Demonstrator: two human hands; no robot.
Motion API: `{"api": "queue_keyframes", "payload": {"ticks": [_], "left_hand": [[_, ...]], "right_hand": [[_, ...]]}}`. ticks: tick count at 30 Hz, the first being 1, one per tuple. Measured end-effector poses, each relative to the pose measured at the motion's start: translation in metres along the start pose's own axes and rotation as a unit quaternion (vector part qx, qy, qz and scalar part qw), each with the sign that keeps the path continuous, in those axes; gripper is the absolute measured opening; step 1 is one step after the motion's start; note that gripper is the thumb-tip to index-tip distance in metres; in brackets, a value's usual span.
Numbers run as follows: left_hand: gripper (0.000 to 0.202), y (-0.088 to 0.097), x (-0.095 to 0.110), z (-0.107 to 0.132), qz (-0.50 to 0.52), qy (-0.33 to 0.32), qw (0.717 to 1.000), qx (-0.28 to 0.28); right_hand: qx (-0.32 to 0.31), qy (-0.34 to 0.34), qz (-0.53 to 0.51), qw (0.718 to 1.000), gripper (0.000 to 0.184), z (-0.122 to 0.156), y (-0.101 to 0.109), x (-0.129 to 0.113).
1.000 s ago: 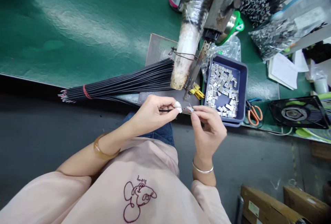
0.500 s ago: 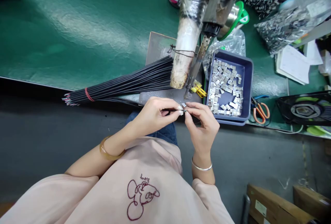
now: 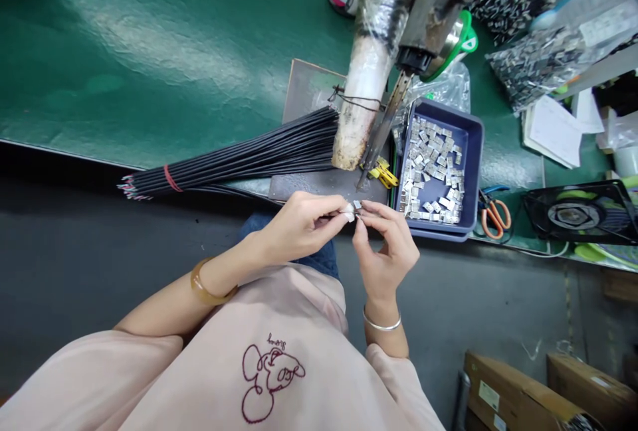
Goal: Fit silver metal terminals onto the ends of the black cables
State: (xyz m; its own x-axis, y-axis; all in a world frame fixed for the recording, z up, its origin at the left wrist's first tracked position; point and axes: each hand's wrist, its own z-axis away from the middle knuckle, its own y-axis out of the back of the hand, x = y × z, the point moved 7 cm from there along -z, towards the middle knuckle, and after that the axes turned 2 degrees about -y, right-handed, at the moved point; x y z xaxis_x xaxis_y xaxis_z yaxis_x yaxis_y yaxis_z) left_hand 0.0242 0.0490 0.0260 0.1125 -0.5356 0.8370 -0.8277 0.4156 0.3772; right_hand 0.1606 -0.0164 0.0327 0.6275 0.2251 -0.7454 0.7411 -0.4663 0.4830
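Observation:
My left hand point(image 3: 304, 224) pinches the end of a thin black cable point(image 3: 326, 216) just off the bench's front edge. My right hand point(image 3: 386, 245) pinches a small silver metal connector point(image 3: 357, 204) right against the cable's tip, so the fingertips of both hands meet. A bundle of black cables point(image 3: 239, 162) tied with a red band lies on the green bench to the left. A blue tray point(image 3: 471, 152) with several silver connectors stands just right of my hands.
A wrapped tool on a stand point(image 3: 369, 79) hangs over a grey plate point(image 3: 304, 92) in front of me. Orange-handled scissors point(image 3: 493, 215), a black fan point(image 3: 578, 215), papers and bags of metal parts point(image 3: 538, 66) lie to the right. Cardboard boxes point(image 3: 518, 398) sit on the floor.
My right hand has moved left from the tray's edge with the connector until it meets the cable end in my left hand. The left hand has hardly moved.

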Motion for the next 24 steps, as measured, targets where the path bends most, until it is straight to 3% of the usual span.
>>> {"api": "queue_keyframes", "payload": {"ticks": [5,12,15,20,24], "left_hand": [[0.021,-0.002,-0.012,0.001,0.111,0.119,0.986,-0.035],[0.008,-0.005,-0.018,0.002,0.177,0.157,0.972,-0.019],[0.008,-0.006,-0.019,0.004,0.190,0.170,0.967,-0.013],[0.010,-0.008,-0.020,0.005,0.192,0.172,0.966,-0.021],[0.010,-0.010,-0.021,0.005,0.182,0.170,0.968,-0.027]], "right_hand": [[0.064,-0.003,-0.020,0.998,0.013,-0.001,0.011,-0.002],[0.013,-0.110,-0.137,0.984,0.008,-0.003,0.001,0.006],[0.051,-0.110,-0.154,0.981,0.007,-0.003,0.005,0.007],[0.015,-0.107,-0.152,0.982,0.008,-0.005,0.001,0.008],[0.031,-0.106,-0.167,0.980,0.008,-0.006,0.003,0.009]]}}
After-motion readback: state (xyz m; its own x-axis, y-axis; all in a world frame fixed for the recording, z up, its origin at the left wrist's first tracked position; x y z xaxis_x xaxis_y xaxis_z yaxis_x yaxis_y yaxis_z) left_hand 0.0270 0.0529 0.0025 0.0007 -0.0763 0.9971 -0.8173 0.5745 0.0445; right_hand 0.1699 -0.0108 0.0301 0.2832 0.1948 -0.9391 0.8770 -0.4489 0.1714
